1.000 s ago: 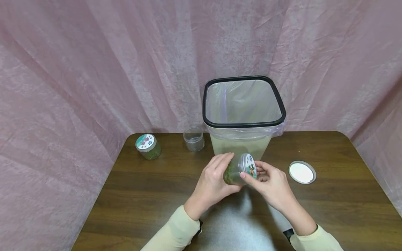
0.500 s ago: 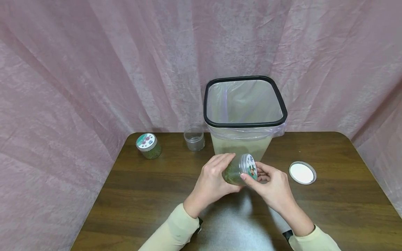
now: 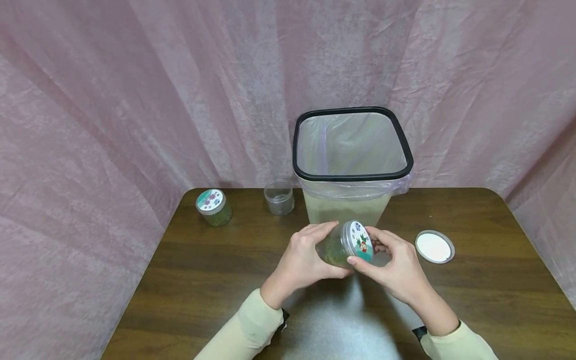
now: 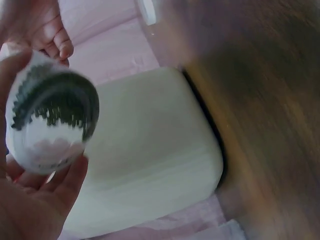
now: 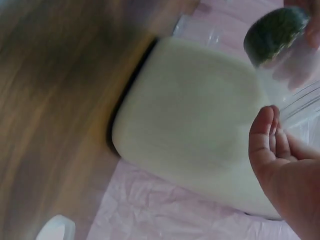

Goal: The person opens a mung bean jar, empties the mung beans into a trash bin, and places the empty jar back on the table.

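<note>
A clear plastic jar (image 3: 334, 248) with dark green contents is held tilted above the table, its screw lid (image 3: 362, 242) turned toward the right. My left hand (image 3: 302, 259) grips the jar's body from the left. On the other side, my right hand (image 3: 397, 266) pinches the lid's edge between thumb and fingers. White and teal print with a small picture covers the lid's top. In the left wrist view the jar's bottom (image 4: 55, 117) faces the camera. The right wrist view has the green contents (image 5: 275, 35) gathered at the jar's far end.
Behind the hands stands a cream bin (image 3: 346, 202) with a black rim and plastic liner. Left of it is an open clear jar (image 3: 280, 200); a lidded jar of green contents (image 3: 215, 209) sits farther left. A loose white lid (image 3: 434, 246) lies at right. Pink curtain (image 3: 225, 90) hangs behind.
The jar's lid has turned a little more toward the head camera, and the right hand has shifted slightly right with it. Both hands keep their hold; the other objects stay put.
</note>
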The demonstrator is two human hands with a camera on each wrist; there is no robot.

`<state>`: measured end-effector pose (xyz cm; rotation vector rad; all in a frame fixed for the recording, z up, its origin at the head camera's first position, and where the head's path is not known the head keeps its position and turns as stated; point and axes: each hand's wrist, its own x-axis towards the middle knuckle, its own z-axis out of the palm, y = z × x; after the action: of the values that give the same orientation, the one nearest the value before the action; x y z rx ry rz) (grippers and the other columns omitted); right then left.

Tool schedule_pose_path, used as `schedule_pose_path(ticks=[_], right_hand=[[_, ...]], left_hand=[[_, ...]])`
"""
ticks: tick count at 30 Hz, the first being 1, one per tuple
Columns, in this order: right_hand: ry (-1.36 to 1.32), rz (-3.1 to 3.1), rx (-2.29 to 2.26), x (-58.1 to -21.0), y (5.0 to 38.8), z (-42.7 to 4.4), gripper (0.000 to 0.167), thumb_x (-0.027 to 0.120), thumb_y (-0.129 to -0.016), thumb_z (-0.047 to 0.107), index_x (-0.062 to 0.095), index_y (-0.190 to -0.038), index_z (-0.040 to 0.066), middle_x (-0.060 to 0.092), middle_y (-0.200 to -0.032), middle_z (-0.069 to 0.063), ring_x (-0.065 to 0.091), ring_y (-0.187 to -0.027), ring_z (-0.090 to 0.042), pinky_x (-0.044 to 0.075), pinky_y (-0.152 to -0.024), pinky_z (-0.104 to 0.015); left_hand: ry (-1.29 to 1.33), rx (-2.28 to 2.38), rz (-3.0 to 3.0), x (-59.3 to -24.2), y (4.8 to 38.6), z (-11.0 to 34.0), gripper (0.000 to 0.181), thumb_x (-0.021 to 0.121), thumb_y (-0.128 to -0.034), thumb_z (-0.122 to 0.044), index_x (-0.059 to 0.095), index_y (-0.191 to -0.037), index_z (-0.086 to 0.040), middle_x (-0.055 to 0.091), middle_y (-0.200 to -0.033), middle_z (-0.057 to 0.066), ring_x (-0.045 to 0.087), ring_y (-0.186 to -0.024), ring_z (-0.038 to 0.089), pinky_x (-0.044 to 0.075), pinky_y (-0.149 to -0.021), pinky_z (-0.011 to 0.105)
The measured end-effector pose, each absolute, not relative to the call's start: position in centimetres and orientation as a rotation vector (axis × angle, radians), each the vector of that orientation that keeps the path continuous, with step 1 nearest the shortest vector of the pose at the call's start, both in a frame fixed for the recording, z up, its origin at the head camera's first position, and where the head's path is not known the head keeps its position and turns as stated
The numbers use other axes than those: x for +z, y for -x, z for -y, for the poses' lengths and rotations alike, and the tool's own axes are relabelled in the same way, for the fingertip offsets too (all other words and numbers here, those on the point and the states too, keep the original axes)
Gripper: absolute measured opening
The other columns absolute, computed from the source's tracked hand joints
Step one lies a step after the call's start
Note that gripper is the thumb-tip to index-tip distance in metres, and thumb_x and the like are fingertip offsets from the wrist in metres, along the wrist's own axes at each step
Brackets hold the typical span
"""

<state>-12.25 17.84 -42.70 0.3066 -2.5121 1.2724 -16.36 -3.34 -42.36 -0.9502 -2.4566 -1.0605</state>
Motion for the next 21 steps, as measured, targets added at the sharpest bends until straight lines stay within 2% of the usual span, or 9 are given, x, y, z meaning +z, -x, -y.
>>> schedule_pose_path(ticks=[4, 8, 11, 17, 21], right_hand=[[-0.363, 2.575, 1.256, -42.3, 12.4, -18.4, 0.07, 0.082, -0.065, 0.045, 0.055, -0.127, 0.026, 0.063, -0.101, 0.013, 0.06, -0.085, -0.006, 0.048, -0.073, -0.022], [-0.369, 2.641, 1.282, -41.7, 12.5, -18.5, 0.08, 0.079, -0.069, 0.047, 0.046, -0.136, 0.018, 0.062, -0.11, 0.007, 0.061, -0.09, -0.008, 0.052, -0.079, -0.03], [-0.307, 2.668, 1.309, -41.2, 12.5, -18.2, 0.081, 0.076, -0.07, 0.05, 0.046, -0.136, 0.013, 0.063, -0.11, 0.005, 0.062, -0.087, -0.008, 0.054, -0.078, -0.031], [-0.261, 2.657, 1.294, -41.1, 12.5, -17.9, 0.069, 0.077, -0.068, 0.052, 0.054, -0.127, 0.022, 0.063, -0.103, 0.011, 0.062, -0.083, -0.006, 0.052, -0.073, -0.024], [-0.342, 2.665, 1.247, -41.3, 12.4, -17.9, 0.074, 0.078, -0.068, 0.051, 0.05, -0.131, 0.026, 0.059, -0.107, 0.012, 0.061, -0.088, -0.007, 0.051, -0.078, -0.03]], left_hand=[[0.954, -1.168, 2.507, -42.3, 16.5, 3.5, 0.08, 0.084, -0.0544, -0.049, 0.057, -0.126, -0.026, 0.06, -0.122, -0.013, 0.055, -0.11, -0.001, 0.049, -0.09, 0.019], [0.947, -1.032, 2.529, -42.1, 16.3, 3.5, 0.086, 0.083, -0.0573, -0.048, 0.053, -0.131, -0.019, 0.056, -0.128, -0.008, 0.05, -0.119, 0.003, 0.046, -0.097, 0.023], [0.94, -0.938, 2.525, -42.1, 16.1, 3.5, 0.089, 0.084, -0.058, -0.047, 0.05, -0.133, -0.015, 0.055, -0.13, -0.005, 0.048, -0.121, 0.005, 0.045, -0.1, 0.025], [0.916, -0.904, 2.524, -42.2, 15.9, 3.6, 0.09, 0.083, -0.0585, -0.047, 0.049, -0.134, -0.013, 0.054, -0.131, -0.006, 0.047, -0.121, 0.004, 0.044, -0.101, 0.025], [0.915, -0.865, 2.521, -42.4, 15.8, 3.7, 0.089, 0.083, -0.0589, -0.047, 0.049, -0.134, -0.013, 0.054, -0.13, -0.005, 0.048, -0.12, 0.006, 0.044, -0.101, 0.025]])
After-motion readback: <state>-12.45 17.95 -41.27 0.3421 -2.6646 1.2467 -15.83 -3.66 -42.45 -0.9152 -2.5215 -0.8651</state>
